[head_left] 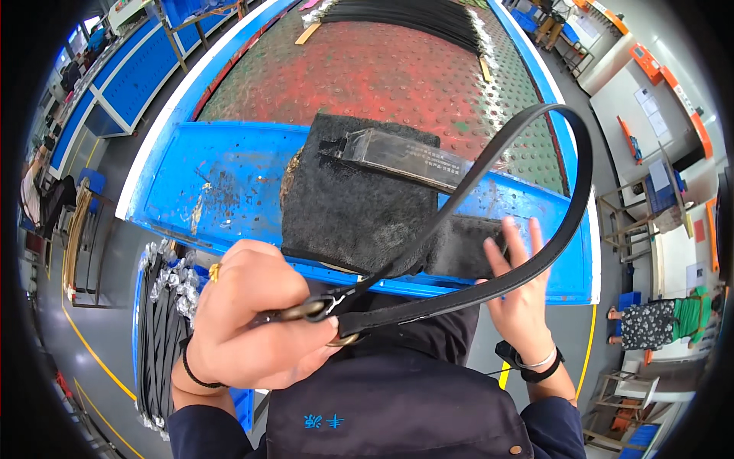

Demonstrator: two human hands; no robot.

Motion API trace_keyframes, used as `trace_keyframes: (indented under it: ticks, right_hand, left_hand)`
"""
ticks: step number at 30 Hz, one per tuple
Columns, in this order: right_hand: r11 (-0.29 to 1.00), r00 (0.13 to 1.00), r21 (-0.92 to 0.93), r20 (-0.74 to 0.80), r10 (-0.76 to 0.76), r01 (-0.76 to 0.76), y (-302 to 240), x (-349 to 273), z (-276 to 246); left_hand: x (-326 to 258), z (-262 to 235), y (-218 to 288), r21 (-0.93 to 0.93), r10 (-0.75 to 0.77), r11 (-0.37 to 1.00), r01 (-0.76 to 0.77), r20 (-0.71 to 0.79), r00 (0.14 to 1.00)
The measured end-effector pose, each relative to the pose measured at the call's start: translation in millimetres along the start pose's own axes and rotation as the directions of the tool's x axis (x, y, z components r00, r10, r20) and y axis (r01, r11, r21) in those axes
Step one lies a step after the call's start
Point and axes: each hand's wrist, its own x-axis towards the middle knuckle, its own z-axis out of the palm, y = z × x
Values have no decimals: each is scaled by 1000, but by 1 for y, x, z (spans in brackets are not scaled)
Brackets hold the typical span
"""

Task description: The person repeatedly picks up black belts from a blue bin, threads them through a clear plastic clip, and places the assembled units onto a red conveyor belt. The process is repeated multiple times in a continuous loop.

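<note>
One narrow black strap of smooth, leather-like material (pixel 459 298), slightly glossy, flat in section, bent into a long teardrop loop. Two rounded brass-coloured metal fittings (pixel 310 310) sit at its gathered ends. Position: held in the air, over the near edge of the work surface and the wearer's lap. Long axis: slanting from lower left to upper right; gathered ends toward the left, rounded bend pointing away to the upper right.

One left hand (pixel 252 314), fingers curled, thumb and forefinger pinching the gathered ends beside the fittings; yellow-metal ring on a finger, dark cord at the wrist. One right hand (pixel 524 310), fingers spread and raised behind the lower run of the strap, which crosses in front of them; contact cannot be told.

Beneath: one squarish block with a matt, fuzzy black covering (pixel 359 229); on it, one long, narrow transparent plastic case (pixel 405 157), lying aslant. Both rest on a blue tabletop (pixel 222 164), scuffed and spotted with dark marks.

Beyond: one red-and-green mat with raised round studs (pixel 306 84), carrying a wide bundle of thin black strips (pixel 397 14).

To the left, lower down: one sheaf of black straps with crinkled silvery wrapping (pixel 157 321). Nearest the wearer: one dark cloth apron (pixel 397 405).
</note>
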Motion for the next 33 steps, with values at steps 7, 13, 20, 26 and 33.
trace_keyframes:
  ticks: [7,13,20,26,33]
  right_hand:
    - [984,962,98,-245,-122,150,11,-14,-32]
    - [946,877,-141,-356,-323,291,-28,26,-48]
    - [902,868,-132,-242,-433,412,-24,49,-50]
    - [910,911,81,-111,-396,406,-24,57,-64]
    - [889,913,212,-56,-403,406,-28,61,-64]
  left_hand:
    - [-7,19,-8,-595,-528,646,478,105,843]
    - [16,32,0,-790,-489,-200,579,593,640]
    - [15,27,-6,-580,-250,-483,656,809,531]
    - [0,26,-5,-473,-444,765,436,102,890]
    - [6,22,11,311,1,948,-64,200,980]
